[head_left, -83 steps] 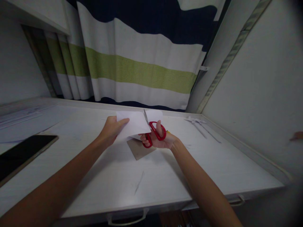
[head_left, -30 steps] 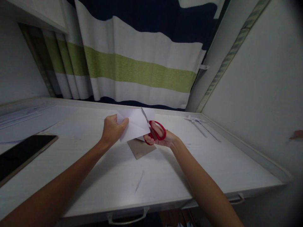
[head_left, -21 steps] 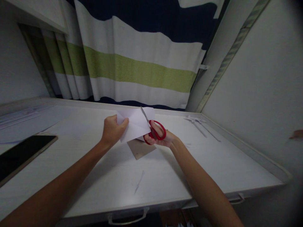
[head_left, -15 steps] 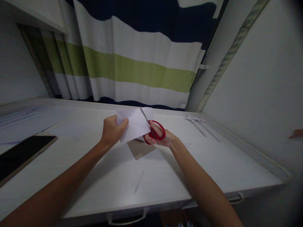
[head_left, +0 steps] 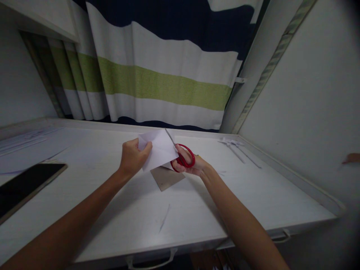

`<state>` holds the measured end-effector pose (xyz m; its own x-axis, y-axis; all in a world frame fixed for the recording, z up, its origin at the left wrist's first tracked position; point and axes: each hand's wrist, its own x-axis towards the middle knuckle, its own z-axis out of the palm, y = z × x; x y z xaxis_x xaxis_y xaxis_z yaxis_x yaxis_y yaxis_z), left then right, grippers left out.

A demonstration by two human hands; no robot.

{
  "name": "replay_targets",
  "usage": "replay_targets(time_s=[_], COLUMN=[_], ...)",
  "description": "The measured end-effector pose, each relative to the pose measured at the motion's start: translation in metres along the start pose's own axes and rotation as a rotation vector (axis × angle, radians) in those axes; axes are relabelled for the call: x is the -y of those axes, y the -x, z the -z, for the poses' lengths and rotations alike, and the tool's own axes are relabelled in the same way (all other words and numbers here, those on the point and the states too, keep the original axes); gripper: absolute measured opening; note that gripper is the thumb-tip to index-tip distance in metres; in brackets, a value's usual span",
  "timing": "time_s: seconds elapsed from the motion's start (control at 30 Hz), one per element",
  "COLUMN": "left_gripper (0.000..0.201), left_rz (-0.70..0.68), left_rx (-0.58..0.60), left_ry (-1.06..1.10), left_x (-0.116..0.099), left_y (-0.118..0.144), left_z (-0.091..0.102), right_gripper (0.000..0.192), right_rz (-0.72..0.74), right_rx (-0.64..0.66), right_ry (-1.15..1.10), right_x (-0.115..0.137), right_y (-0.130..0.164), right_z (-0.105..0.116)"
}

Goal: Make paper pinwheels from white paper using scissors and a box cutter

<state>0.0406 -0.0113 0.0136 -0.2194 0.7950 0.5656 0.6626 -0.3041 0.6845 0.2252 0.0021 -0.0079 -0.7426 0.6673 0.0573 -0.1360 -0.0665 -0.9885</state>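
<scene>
My left hand (head_left: 135, 155) pinches a sheet of white paper (head_left: 159, 148) between thumb and fingers, holding it up above the desk. Red-handled scissors (head_left: 186, 156) are in my right hand (head_left: 182, 161), its thumb and fingers through the loops. One scissor blade lies along the upper right edge of the paper, pointing up and left; the other blade is hidden behind it. Under the paper, a grey-brown square card (head_left: 167, 179) rests on the desk, partly covered.
A phone (head_left: 25, 189) lies on the white desk (head_left: 123, 225) at left, by several paper sheets (head_left: 28, 146). Thin paper strips (head_left: 234, 148) lie at back right, a sliver (head_left: 165, 217) near the front. A striped curtain (head_left: 165, 82) hangs behind. Something brown (head_left: 353, 158) shows at the right edge.
Less of the paper shows to the right of the scissor blade, and the scissors have shifted slightly left. My left hand keeps its hold almost unmoved.
</scene>
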Motion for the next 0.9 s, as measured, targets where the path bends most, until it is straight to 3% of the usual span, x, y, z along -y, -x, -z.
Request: replay_targets(time_s=[0.27, 0.4, 0.5, 0.67, 0.73, 0.9], left_gripper=[0.026, 0.026, 0.024, 0.022, 0.024, 0.025], left_rz=[-0.052, -0.035, 0.017, 0.122, 0.142, 0.246], left_rx=[-0.021, -0.013, -0.01, 0.012, 0.028, 0.074], left_ry=[-0.023, -0.003, 0.042, 0.11, 0.117, 0.017], left_x=[0.001, 0.001, 0.005, 0.019, 0.026, 0.042], left_y=[0.0, -0.001, -0.004, -0.013, -0.017, -0.027], left_z=[-0.001, 0.0, 0.001, -0.004, -0.006, -0.005], right_gripper=[0.053, 0.048, 0.044, 0.04, 0.038, 0.034], right_rz=[-0.004, 0.011, 0.061, 0.142, 0.125, 0.023], right_rx=[-0.043, -0.125, -0.281, -0.671, -0.746, -0.639], right_ry=[0.067, 0.05, 0.001, 0.029, 0.082, 0.179], right_x=[0.002, 0.001, -0.001, -0.006, -0.009, -0.016], right_y=[0.0, -0.002, -0.005, -0.008, -0.008, -0.011], right_z=[-0.003, -0.002, 0.005, 0.025, 0.03, 0.028])
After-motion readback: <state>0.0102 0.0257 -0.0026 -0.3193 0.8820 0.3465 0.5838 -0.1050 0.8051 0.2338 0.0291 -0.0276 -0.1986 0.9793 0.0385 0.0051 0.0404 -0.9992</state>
